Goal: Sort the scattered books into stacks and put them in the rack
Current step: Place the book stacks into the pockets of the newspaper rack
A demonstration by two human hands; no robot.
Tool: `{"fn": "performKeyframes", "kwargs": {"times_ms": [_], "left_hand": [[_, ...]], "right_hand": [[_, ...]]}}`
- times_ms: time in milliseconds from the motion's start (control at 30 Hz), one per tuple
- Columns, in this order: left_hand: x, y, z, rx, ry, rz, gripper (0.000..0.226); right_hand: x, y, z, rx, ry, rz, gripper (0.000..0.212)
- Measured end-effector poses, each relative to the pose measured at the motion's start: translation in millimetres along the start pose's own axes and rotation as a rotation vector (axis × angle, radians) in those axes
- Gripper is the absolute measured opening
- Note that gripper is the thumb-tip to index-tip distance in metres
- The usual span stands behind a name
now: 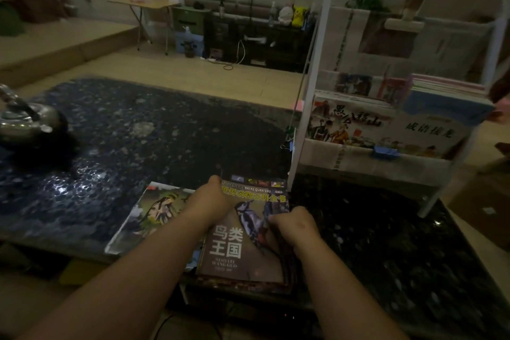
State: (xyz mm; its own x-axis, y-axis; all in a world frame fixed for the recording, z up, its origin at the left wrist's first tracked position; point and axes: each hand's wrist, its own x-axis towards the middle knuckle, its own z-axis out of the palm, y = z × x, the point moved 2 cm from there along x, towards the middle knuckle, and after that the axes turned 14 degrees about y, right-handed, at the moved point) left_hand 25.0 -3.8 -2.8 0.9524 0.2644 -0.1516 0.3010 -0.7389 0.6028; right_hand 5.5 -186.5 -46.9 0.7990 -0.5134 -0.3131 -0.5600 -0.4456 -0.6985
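A stack of bird books (234,251) with a woodpecker cover lies at the near edge of the dark stone table (138,141). My left hand (209,199) grips the stack's upper left edge. At the stack's right edge, my right hand (292,226) curls its fingers round the books. Left of the stack a larger illustrated book (143,215) lies flat, partly under my left forearm. The white metal rack (386,124) stands on the table's far right with several picture books in its fabric pockets.
A metal kettle (24,119) sits at the table's left edge. Blue clips (385,152) hold the rack's lower pocket. Beyond the table lie open floor, a folding table (143,5) and a dark cabinet (256,41) with toys.
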Motion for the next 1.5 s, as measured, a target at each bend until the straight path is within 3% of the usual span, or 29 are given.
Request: {"fn": "performKeyframes", "kwargs": {"times_ms": [100,267,467,600,700,833,967,1000,1067,1133,1233,1400,1500], "left_hand": [[0,1,0,0.053,0.023,0.033,0.048],[1,-3,0,0.070,0.055,0.025,0.044],[-1,-4,-1,0.076,0.057,0.024,0.053],[-2,-3,-3,0.077,0.075,0.025,0.052],[-2,-4,-3,0.041,0.071,0.009,0.049],[2,-6,-2,-0.090,0.075,-0.048,0.058],[8,-5,1,-0.509,0.007,-0.223,0.092],[9,-5,4,-0.628,-0.076,-0.277,0.092],[7,0,7,-0.852,-0.277,-0.354,0.068],[3,3,7,-0.922,-0.381,-0.387,0.051],[-1,3,9,-0.932,-0.430,-0.372,0.046],[-3,15,8,-0.999,-0.298,-0.164,0.036],[-2,20,5,-1.080,-0.284,-0.059,0.051]], "right_hand": [[2,4,-1,0.160,-0.010,0.097,0.017],[5,-1,0,0.334,-0.112,0.204,0.010],[3,-3,13,0.286,-0.266,0.208,0.028],[-6,-11,6,0.288,-0.255,0.158,0.015],[-6,-16,1,0.378,-0.271,0.102,0.032],[-6,-21,-13,0.458,-0.261,0.054,0.026],[-3,-24,-34,0.604,-0.311,0.068,0.027],[-1,-25,-38,0.644,-0.322,0.067,0.028],[2,-24,-45,0.700,-0.336,0.060,0.028],[6,-21,-50,0.718,-0.349,0.047,0.028],[9,-15,-52,0.726,-0.346,0.042,0.029],[9,-10,-53,0.753,-0.322,0.018,0.037],[9,-13,-55,0.819,-0.307,0.019,0.042]]}}
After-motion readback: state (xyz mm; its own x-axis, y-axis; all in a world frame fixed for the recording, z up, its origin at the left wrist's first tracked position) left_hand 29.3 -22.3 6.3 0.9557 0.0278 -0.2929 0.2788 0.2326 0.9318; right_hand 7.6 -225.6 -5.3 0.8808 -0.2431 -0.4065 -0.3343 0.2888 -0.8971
